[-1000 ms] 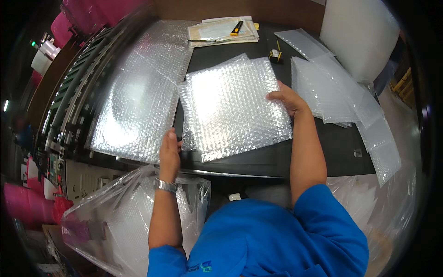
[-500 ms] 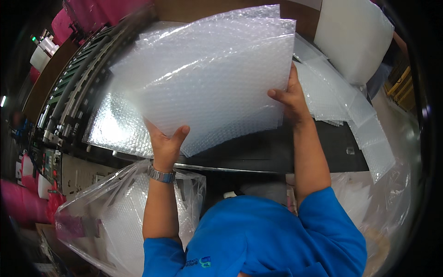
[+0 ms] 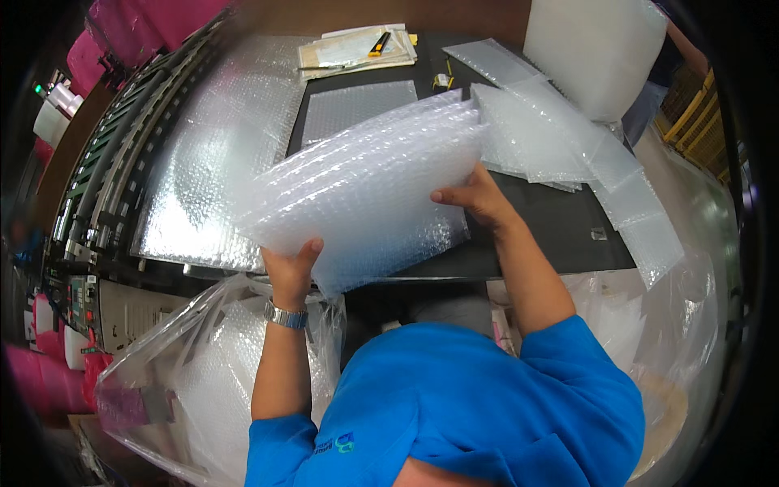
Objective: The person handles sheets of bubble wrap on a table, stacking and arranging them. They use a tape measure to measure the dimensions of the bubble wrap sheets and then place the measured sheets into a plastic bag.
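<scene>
Between my hands is a stack of clear bubble wrap sheets (image 3: pixel 373 187), tilted above the black tabletop (image 3: pixel 560 227). My left hand (image 3: pixel 290 264) grips the near left corner, thumb on top and the other fingers hidden beneath. At the right edge my right hand (image 3: pixel 475 199) pinches the stack, its thumb lying on the upper face. The stack bows, and its far layers are slightly fanned. Beyond it a single bubble wrap sheet (image 3: pixel 357 105) lies flat on the table.
Shiny bubble wrap (image 3: pixel 203 170) covers the table's left side beside a roller machine (image 3: pixel 105 162). A yellow-black cutter (image 3: pixel 379 44) rests on papers (image 3: pixel 324 55) at the back. Loose bubble wrap pieces (image 3: pixel 552 130) overlap at right. Plastic bags (image 3: pixel 203 373) stand below the front edge; a person (image 3: pixel 649 105) is far right.
Both hands have lowered the stack toward me, and its far edge has curved down. The papers, cutter and flat sheet behind it have come into sight.
</scene>
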Tool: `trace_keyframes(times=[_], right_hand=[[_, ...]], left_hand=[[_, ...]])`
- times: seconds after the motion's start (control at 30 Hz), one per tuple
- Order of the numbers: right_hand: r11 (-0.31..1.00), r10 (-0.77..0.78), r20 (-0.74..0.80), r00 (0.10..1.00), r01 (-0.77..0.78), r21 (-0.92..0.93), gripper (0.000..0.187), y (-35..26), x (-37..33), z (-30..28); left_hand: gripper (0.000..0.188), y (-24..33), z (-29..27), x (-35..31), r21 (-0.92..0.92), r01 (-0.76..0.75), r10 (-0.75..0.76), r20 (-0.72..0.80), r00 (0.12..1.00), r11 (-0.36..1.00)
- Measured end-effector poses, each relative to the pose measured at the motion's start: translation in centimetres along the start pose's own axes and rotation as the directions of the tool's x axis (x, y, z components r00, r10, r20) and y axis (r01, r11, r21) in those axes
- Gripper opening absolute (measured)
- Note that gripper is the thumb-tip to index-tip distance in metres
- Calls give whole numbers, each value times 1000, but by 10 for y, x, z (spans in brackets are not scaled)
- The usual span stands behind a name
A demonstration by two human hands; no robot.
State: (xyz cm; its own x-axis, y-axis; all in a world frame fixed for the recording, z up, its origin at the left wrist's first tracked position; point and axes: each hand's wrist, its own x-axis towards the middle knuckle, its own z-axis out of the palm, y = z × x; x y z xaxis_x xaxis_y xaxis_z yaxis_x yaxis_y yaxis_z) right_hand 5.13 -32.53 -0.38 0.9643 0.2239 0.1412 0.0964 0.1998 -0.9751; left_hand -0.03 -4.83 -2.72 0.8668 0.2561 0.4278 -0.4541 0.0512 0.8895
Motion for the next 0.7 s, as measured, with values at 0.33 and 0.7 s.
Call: trace_keyframes(times=[0.33,0.7], right_hand=[[992,-27,81,996,36,-118,69,4,9,-12],[115,-359,557,749,628,-770,47,-130,-10,33]], left_hand=[[40,-12,-16,-5,258,114,-151,131,980,959],[91,84,10,18,634,-628,457,440,773,451]])
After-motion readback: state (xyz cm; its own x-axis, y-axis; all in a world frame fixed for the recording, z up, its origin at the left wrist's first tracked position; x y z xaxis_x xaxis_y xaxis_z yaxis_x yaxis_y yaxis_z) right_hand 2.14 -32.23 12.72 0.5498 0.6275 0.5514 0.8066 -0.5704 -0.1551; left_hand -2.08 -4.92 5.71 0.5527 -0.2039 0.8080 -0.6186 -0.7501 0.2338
